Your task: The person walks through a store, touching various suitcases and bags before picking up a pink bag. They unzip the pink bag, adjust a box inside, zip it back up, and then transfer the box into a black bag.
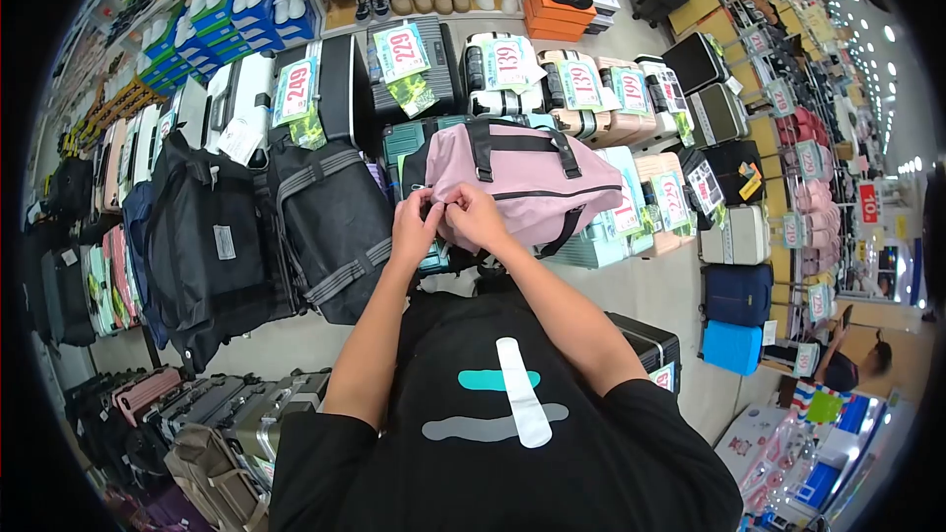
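Observation:
A pink duffel bag [537, 177] with black straps lies on top of teal suitcases [402, 141]. At its left end, my left hand [416, 222] has its fingers pinched together on the bag's edge. Close beside it on the right, my right hand [473, 215] is also closed at the same pink end. Whatever small part sits between the fingertips is too small to make out. Left of the bag stands a large black bag [330, 227] with grey straps.
Suitcases with price tags [404, 49] stand in a row behind the bag. Further left is a black backpack [212, 236]. Shoe shelves [424, 15] line the back. A person [857, 365] is at the far right. Grey suitcases [212, 404] stand at the lower left.

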{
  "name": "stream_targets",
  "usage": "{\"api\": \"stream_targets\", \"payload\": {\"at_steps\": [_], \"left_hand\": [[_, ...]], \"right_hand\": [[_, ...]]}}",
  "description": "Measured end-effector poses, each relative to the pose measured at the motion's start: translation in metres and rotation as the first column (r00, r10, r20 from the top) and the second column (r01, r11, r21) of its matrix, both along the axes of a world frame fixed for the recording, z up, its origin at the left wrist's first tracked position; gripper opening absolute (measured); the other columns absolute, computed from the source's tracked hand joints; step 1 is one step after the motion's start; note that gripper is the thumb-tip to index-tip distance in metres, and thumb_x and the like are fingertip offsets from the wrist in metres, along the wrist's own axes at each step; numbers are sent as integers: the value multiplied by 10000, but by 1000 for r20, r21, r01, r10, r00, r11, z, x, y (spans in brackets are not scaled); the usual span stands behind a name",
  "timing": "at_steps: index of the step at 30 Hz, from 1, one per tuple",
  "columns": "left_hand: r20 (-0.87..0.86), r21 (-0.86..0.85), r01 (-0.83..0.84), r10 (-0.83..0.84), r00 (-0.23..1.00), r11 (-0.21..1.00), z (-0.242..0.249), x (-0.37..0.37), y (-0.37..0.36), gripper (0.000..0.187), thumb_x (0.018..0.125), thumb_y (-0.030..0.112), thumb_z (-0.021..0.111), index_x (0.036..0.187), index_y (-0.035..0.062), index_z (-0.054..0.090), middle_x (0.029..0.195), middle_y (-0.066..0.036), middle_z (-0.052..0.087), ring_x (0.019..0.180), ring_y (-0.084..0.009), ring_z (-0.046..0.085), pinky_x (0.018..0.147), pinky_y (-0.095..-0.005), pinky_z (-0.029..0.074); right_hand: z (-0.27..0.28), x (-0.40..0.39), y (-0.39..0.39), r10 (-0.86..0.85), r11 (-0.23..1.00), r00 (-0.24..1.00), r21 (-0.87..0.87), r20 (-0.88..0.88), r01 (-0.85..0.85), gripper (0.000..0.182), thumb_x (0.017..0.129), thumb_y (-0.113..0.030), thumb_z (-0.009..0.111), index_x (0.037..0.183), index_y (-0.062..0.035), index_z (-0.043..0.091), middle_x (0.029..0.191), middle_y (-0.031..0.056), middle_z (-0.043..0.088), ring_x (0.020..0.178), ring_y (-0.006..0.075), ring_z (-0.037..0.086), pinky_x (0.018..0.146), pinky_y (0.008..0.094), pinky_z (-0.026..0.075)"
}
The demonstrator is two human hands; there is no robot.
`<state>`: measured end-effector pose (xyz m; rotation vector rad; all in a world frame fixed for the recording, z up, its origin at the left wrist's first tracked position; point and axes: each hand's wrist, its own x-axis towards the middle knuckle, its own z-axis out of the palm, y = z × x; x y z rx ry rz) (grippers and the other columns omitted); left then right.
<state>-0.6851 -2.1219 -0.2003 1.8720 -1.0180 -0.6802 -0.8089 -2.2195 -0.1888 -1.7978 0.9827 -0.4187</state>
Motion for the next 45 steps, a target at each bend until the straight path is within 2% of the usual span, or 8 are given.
{"api": "stream_targets", "payload": {"at_steps": [5, 9, 12, 26, 34, 36, 40, 45], "left_hand": [[-282, 3, 80, -76, 956, 997, -17, 19, -8, 199, 926, 213, 688, 950, 25, 626, 732, 29, 578, 656, -33, 489, 596, -207, 407], [-401, -26, 37, -44, 915, 999, -32, 27, -15, 155, 953, 187, 644, 903, 55, 578, 750, 52, 546, 668, -30, 473, 591, -206, 393], [-335, -22, -43, 33, 942, 999, -26, 27, -17, 166, 955, 187, 632, 900, 48, 560, 748, 41, 526, 674, -47, 456, 602, -224, 390], [241, 151, -405, 364, 900, 902, -22, -11, -27, 233, 964, 244, 600, 929, 15, 583, 766, -143, 608, 696, -272, 586, 685, -386, 479], [468, 120, -511, 405, 786, 851, 14, -42, -47, 159, 898, 165, 647, 942, 19, 604, 845, -145, 640, 782, -322, 613, 716, -420, 478], [606, -116, -358, 352, 713, 927, 52, -79, -70, 161, 867, 137, 662, 973, 24, 617, 911, -143, 639, 867, -337, 605, 763, -425, 476], [591, -4, 176, -139, 794, 984, 52, -136, -93, 252, 783, 172, 709, 987, 42, 638, 960, -135, 624, 949, -325, 587, 882, -448, 435], [562, 209, 127, -226, 795, 970, 30, -155, -91, 236, 730, 174, 739, 925, 66, 659, 932, -102, 628, 936, -296, 575, 867, -430, 426]], "right_hand": [[-5, -1, -2, -88, 987, 993, 141, 80, 76, 72, 818, -51, 607, 862, 6, 607, 751, 80, 643, 647, 135, 599, 603, 289, 472], [3, -11, -28, -113, 991, 993, -69, 17, 114, 104, 787, -121, 627, 826, -26, 635, 745, 145, 658, 699, 284, 653, 645, 390, 499], [-2, -45, -64, -120, 987, 992, -109, -45, 115, 99, 790, -104, 630, 849, -27, 648, 730, 97, 655, 670, 188, 630, 634, 327, 497], [-22, -283, -175, -428, 891, 897, -217, -110, 399, 112, 845, -119, 626, 906, -28, 650, 734, 132, 653, 686, 274, 640, 658, 380, 502], [-59, -334, -197, -446, 894, 888, -12, -112, 448, 128, 878, -61, 624, 990, 1, 621, 773, 56, 679, 670, 96, 596, 623, 246, 468], [-54, -331, -192, -486, 870, 873, 67, -48, 488, 131, 876, -58, 621, 988, 11, 623, 778, 62, 677, 674, 100, 597, 624, 248, 469], [-49, -324, -184, -575, 801, 815, 256, 75, 541, 143, 881, -50, 608, 999, 30, 619, 811, 70, 676, 687, 100, 592, 629, 244, 466], [-39, -322, -183, -529, 827, 848, 249, 41, 504, 154, 885, -57, 603, 1019, 16, 616, 854, 83, 667, 745, 157, 615, 675, 281, 475]]}}
